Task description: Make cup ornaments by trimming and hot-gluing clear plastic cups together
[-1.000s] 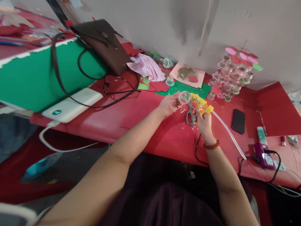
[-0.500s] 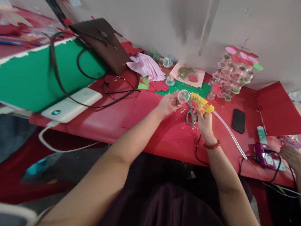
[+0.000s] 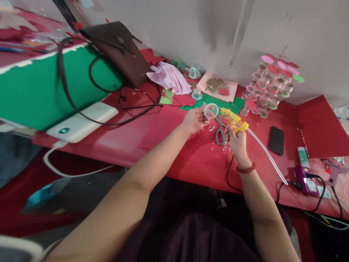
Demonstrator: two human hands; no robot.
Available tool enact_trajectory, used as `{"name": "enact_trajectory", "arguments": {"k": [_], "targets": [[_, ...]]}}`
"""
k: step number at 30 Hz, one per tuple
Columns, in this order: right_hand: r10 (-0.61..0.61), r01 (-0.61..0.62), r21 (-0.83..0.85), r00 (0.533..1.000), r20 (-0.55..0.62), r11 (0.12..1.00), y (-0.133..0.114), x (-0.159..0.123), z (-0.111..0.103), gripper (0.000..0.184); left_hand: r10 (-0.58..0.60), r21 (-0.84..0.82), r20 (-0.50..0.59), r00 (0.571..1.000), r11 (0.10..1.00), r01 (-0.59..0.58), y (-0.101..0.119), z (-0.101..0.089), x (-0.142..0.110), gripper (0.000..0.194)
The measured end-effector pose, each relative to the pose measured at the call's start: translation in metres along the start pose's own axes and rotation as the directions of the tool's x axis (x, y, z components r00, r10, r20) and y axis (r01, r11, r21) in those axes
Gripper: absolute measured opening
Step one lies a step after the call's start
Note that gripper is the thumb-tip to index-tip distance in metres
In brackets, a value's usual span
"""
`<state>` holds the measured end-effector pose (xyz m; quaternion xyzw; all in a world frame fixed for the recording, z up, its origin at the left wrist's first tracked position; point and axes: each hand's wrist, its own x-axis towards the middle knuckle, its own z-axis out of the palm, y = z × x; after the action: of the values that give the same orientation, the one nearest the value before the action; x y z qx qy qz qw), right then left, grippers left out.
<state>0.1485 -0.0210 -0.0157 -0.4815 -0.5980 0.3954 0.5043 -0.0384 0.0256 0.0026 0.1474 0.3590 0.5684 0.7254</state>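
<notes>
My left hand (image 3: pixel 195 120) is closed on a small clear plastic cup (image 3: pixel 211 111), its round rim turned toward me. Wrapped round a yellow hot glue gun (image 3: pixel 231 117), my right hand (image 3: pixel 236 140) keeps the nozzle close by the cup's right side; whether they touch I cannot tell. A long clear glue stick (image 3: pixel 267 155) trails out of the back of the gun. Beneath the two hands lie scissors (image 3: pixel 220 135) with grey-green handles, on red paper (image 3: pixel 169 125) strewn with small scraps.
A tiered stack of clear cups with coloured paper discs (image 3: pixel 268 89) stands at the back right. Nearby are a phone (image 3: pixel 276 140), a glue tube (image 3: pixel 303 157), a purple power adapter (image 3: pixel 307 181) and a pink glue gun (image 3: pixel 335 171). A brown bag (image 3: pixel 117 54) and a white power bank (image 3: pixel 83 122) sit left.
The cup in my left hand has shifted slightly left, away from the nozzle. Another person's hand at the right edge has gone from view, and a pink glue gun shows there.
</notes>
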Motion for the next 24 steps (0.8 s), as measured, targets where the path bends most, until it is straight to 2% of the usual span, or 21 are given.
{"name": "enact_trajectory", "arguments": {"k": [5, 17, 24], "targets": [[0.017, -0.017, -0.01, 1.0, 0.018, 1.0, -0.0031, -0.0005, -0.0006, 0.058, -0.009, -0.005, 0.016, 1.0, 1.0, 0.009, 0.0032, 0.0006, -0.0022, 0.031], [0.038, -0.036, -0.077, 0.999, 0.025, 0.996, -0.0015, 0.0009, -0.0039, 0.057, 0.02, -0.023, 0.034, 0.999, 1.0, -0.019, 0.0028, -0.0066, 0.0039, 0.02], [0.029, -0.028, -0.048, 0.999, 0.02, 0.998, -0.0001, 0.0011, -0.0037, 0.053, 0.021, -0.015, 0.017, 1.0, 1.0, -0.021, 0.0046, -0.0068, 0.0043, 0.026]]}}
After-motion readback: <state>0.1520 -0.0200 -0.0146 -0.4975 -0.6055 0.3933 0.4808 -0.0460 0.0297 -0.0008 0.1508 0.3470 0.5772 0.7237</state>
